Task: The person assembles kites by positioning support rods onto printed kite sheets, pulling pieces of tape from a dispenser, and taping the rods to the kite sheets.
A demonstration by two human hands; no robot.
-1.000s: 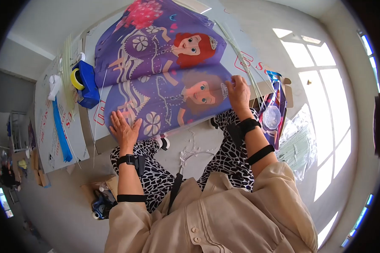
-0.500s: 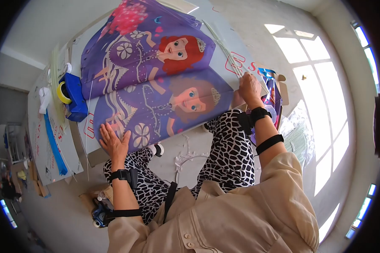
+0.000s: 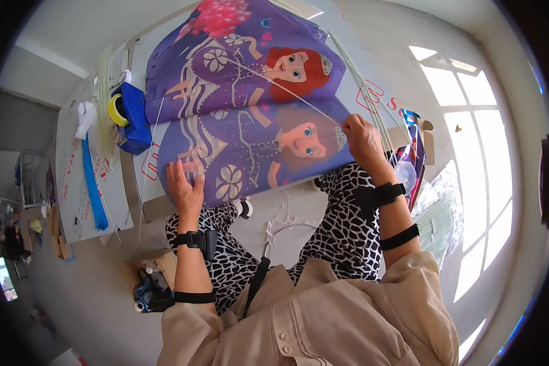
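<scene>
A purple printed sheet (image 3: 226, 131) with red-haired and brown-haired cartoon figures is spread over the board across the lap. My left hand (image 3: 186, 186) lies with fingers spread on its lower left corner. Pinched in my right hand (image 3: 361, 137) is a thin white rod (image 3: 287, 91), which slants up and left across the printed figures. My right hand is at the sheet's right edge. More thin pale rods (image 3: 363, 85) lie on the board just to the right of the sheet.
On the left are a blue tape dispenser (image 3: 132, 119) with yellow tape, a blue strip (image 3: 93, 183) and a bundle of pale rods (image 3: 105, 91). A plastic bag of rods (image 3: 439, 213) lies on the floor at right. An open box (image 3: 158, 274) is at lower left.
My right hand has gone from lying on the sheet's edge to the rods and back, now with one rod over the sheet. My left hand has stayed on the corner.
</scene>
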